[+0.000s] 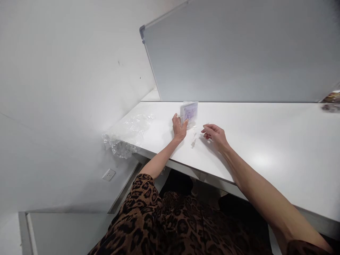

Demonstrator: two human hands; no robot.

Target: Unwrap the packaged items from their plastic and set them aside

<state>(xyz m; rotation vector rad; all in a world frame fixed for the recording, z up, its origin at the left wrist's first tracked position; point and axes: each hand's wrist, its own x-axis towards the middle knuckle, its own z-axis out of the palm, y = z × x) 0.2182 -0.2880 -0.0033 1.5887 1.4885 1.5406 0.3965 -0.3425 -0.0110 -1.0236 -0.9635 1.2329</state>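
Note:
My left hand rests on the white table and grips the lower left corner of a small clear packet with a purple label, which stands upright and is blurred. My right hand lies on the table just to the right, fingers curled and pinched together near its tip; whether it holds something tiny I cannot tell. A small scrap of clear plastic lies on the table between my two hands.
Crumpled clear plastic wrap lies over the table's left edge. A grey partition panel stands along the back. A brown object shows at the far right edge. A wall socket sits low on the left wall.

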